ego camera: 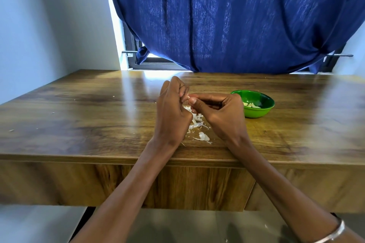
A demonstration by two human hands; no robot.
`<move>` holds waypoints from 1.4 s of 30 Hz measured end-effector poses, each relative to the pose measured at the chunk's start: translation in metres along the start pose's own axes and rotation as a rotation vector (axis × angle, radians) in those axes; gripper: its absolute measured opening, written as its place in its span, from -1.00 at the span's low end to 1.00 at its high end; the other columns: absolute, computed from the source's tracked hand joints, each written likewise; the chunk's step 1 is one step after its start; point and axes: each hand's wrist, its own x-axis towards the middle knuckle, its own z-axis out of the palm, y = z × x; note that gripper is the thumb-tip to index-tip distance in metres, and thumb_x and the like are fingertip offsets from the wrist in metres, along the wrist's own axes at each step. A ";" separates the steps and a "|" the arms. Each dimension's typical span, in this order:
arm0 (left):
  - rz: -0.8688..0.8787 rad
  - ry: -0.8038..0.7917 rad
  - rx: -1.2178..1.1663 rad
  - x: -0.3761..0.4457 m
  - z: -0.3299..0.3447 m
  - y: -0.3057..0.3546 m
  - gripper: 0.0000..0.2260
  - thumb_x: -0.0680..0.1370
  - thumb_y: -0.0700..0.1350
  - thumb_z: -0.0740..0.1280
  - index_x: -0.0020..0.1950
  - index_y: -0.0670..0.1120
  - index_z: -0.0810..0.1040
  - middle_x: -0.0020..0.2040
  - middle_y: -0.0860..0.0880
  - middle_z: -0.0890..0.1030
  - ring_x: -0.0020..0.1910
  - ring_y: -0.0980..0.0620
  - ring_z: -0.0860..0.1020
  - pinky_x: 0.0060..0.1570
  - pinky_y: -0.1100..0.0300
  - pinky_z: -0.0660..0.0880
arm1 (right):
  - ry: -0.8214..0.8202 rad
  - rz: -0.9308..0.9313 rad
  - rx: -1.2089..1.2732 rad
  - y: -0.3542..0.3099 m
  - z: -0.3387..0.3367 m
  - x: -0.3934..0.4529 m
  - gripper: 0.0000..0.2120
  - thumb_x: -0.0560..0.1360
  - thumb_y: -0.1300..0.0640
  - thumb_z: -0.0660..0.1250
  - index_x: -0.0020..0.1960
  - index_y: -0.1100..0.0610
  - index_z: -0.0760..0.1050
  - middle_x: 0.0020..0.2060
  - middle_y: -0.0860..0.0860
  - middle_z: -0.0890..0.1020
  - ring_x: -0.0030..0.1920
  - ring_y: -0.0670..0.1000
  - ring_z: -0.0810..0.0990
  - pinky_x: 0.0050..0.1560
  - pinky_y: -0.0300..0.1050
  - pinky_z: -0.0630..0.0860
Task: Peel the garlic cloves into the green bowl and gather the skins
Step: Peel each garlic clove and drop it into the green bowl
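My left hand [172, 112] and my right hand [215, 111] meet above the middle of the wooden table [79, 116]. Both curl round a small garlic clove [188, 97], of which only a white tip shows between the fingertips. Under the hands lies a loose pile of white garlic skins [198, 124]. The green bowl [262, 112] stands just right of my right hand and holds several peeled cloves [251, 105].
A dark blue curtain [237, 17] hangs over the window behind the table's far edge. A few tiny skin flecks [11, 130] lie at the table's left side. The table's front edge runs under my forearms.
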 end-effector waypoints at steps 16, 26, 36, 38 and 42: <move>-0.016 0.050 -0.059 -0.002 -0.002 0.005 -0.62 0.44 -0.54 0.30 -0.06 -0.06 0.37 -0.15 -0.12 0.55 -0.24 0.13 0.45 -0.21 0.40 0.37 | 0.086 0.027 0.096 0.001 0.001 0.002 -0.82 0.51 0.22 0.50 0.07 0.29 0.69 -0.11 0.08 0.76 -0.13 0.01 0.76 -0.09 -0.07 0.69; -0.094 0.106 -0.041 -0.001 -0.006 -0.004 -0.90 0.58 -0.23 0.40 0.08 -0.09 0.64 -0.01 0.11 0.65 -0.16 0.11 0.58 -0.11 0.16 0.53 | 0.095 0.050 0.178 0.000 0.000 0.001 -0.79 0.52 0.30 0.45 0.14 0.22 0.65 -0.04 0.08 0.75 -0.06 -0.01 0.75 -0.03 -0.19 0.66; -0.105 0.048 -0.126 -0.001 -0.007 0.001 -0.76 0.45 -0.31 0.52 0.03 -0.08 0.60 -0.13 0.07 0.66 -0.15 0.07 0.60 -0.18 0.21 0.49 | 0.029 0.005 0.073 0.002 -0.001 0.002 -0.82 0.50 0.31 0.47 0.10 0.22 0.69 -0.05 0.03 0.75 -0.09 -0.04 0.75 -0.07 -0.18 0.66; -0.096 0.026 -0.137 -0.001 -0.008 0.001 -0.74 0.45 -0.29 0.53 0.01 -0.05 0.56 -0.14 0.09 0.64 -0.20 0.05 0.55 -0.20 0.13 0.49 | 0.019 -0.002 0.041 0.004 -0.001 0.002 -0.82 0.50 0.30 0.47 0.10 0.22 0.69 -0.06 0.02 0.75 -0.10 -0.05 0.74 -0.09 -0.18 0.66; -0.123 -0.003 -0.123 -0.002 -0.008 0.000 -0.67 0.43 -0.32 0.52 -0.04 0.00 0.47 -0.17 0.06 0.62 -0.31 0.10 0.38 -0.27 0.17 0.36 | -0.014 0.006 -0.007 0.005 -0.002 0.002 -0.80 0.52 0.27 0.46 0.14 0.18 0.69 -0.04 -0.01 0.75 -0.10 -0.08 0.73 -0.09 -0.18 0.66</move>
